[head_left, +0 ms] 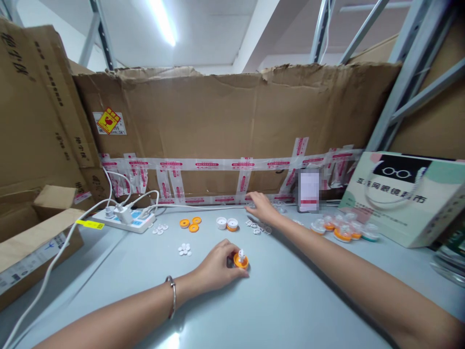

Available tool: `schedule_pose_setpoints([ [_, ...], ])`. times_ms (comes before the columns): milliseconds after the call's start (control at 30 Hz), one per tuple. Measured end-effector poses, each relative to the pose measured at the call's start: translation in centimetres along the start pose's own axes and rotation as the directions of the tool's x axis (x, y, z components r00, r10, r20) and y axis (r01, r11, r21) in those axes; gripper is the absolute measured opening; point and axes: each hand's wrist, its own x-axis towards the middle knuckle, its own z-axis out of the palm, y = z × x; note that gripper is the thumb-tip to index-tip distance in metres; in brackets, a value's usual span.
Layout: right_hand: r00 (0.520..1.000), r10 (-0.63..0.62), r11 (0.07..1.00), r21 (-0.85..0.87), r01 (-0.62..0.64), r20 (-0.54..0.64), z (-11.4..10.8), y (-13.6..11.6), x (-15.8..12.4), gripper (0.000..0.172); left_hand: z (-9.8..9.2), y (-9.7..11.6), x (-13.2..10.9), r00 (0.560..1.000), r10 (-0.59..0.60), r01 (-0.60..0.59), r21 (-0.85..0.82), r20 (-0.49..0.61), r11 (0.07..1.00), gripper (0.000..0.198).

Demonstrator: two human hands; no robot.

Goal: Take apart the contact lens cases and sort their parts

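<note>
My left hand [220, 264] is closed around the side of an orange round cap [240, 261], thumb and fingers gripping its rim near the middle of the table. A small white plastic piece [241, 254] stands upright inside that cap. Farther back, my right hand [262, 208] reaches toward the cardboard wall, its thumb and forefinger apart and nothing visible between them. Just in front of it lie several small white openwork pieces [257, 228]. Clear plastic covers [279, 207] sit beyond the wrist, partly hidden by it.
Orange rings [184, 223], small white discs [185, 250] and two white round parts [221, 223] lie on the table. A power strip [134, 220] with cables stands left. At right are a phone [309, 190], clear-domed pieces [343, 230] and a paper bag [399, 198].
</note>
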Motion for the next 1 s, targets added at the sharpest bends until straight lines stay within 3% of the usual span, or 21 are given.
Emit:
schedule_pose_setpoints([
  [133,0.992,-0.125,0.984,0.133,0.123,0.007,-0.7,-3.1,-4.3,0.019,-0.2,0.0,0.1,0.996,0.063,-0.064,0.008,0.056,0.998,0.018],
  [200,0.983,-0.183,0.918,0.360,0.166,0.015,-1.0,-4.5,-6.8,0.012,-0.2,0.0,0.2,0.997,0.066,-0.066,-0.004,0.051,0.998,0.028],
  [333,0.969,-0.194,0.794,0.604,0.065,0.151,-1.4,-5.7,-10.1,0.011,-0.1,0.2,0.0,0.997,0.049,-0.041,-0.123,0.058,0.991,0.043],
  [467,0.964,-0.179,0.727,0.687,-0.003,0.194,-1.8,-5.7,-10.7,0.020,-0.2,0.3,-0.6,0.998,0.024,-0.010,-0.209,0.066,0.978,0.042],
  [600,0.954,-0.210,0.721,0.693,0.005,0.212,-1.9,-6.2,-10.9,0.024,-0.4,0.0,-0.9,0.995,0.040,-0.017,-0.256,0.087,0.967,0.036],
  [733,0.945,-0.263,0.735,0.675,0.065,0.195,-1.6,-6.9,-11.1,0.019,-0.7,-0.2,-0.8,0.990,0.103,-0.073,-0.261,0.101,0.962,0.030],
  [900,0.958,-0.189,0.741,0.671,-0.004,0.215,-1.4,-6.9,-10.9,0.007,-0.5,-0.2,-0.4,0.990,0.108,-0.079,-0.288,0.086,0.954,0.041],
  [1000,0.955,-0.199,0.731,0.682,-0.005,0.221,-1.3,-6.5,-10.9,0.006,-0.1,-0.3,-0.1,0.996,0.080,-0.066,-0.293,0.039,0.954,0.036],
])
